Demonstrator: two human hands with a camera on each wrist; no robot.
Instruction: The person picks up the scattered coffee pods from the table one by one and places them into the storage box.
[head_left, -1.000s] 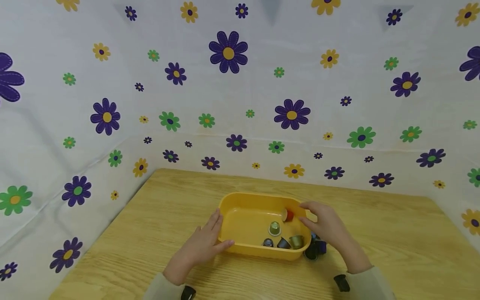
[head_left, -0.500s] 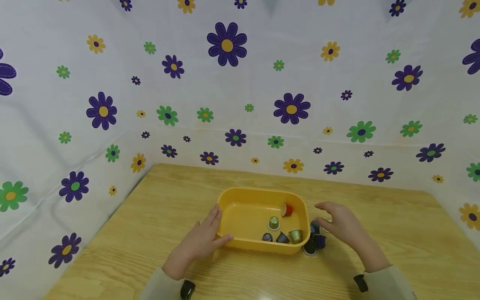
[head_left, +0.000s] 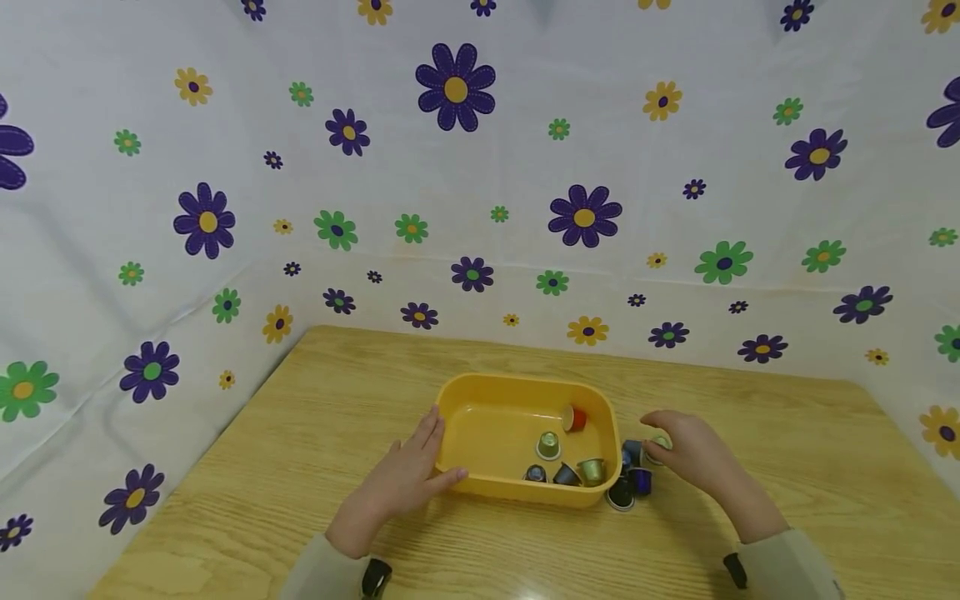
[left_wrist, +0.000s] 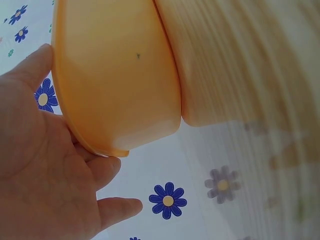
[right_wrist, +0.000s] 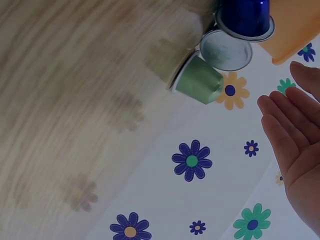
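Observation:
A yellow plastic tub (head_left: 487, 483) stands on the table with several coffee capsules inside, among them a red capsule (head_left: 575, 418) and a light green capsule (head_left: 549, 445). My left hand (head_left: 399, 479) rests on the tub's left end, its thumb along the front and fairly straight fingers against the side. Just right of the tub, my right hand (head_left: 686, 454) hovers with relaxed fingers, holding nothing. Close by its thumb lies a pale green capsule (right_wrist: 200, 80), partly hidden in the head view. A dark blue capsule (head_left: 640, 481) and a blackish green capsule (head_left: 621, 493) lie beside the tub.
The wooden table (head_left: 300, 433) reaches back to a white flower-print cloth (head_left: 480, 167) that hangs behind and along the sides. A blue capsule (head_left: 632, 452) lies against the tub's right wall.
My right hand has drawn back from above the tub's right rim and moved right, to beside the loose capsules. The left hand keeps its place on the tub. The head view has tilted slightly.

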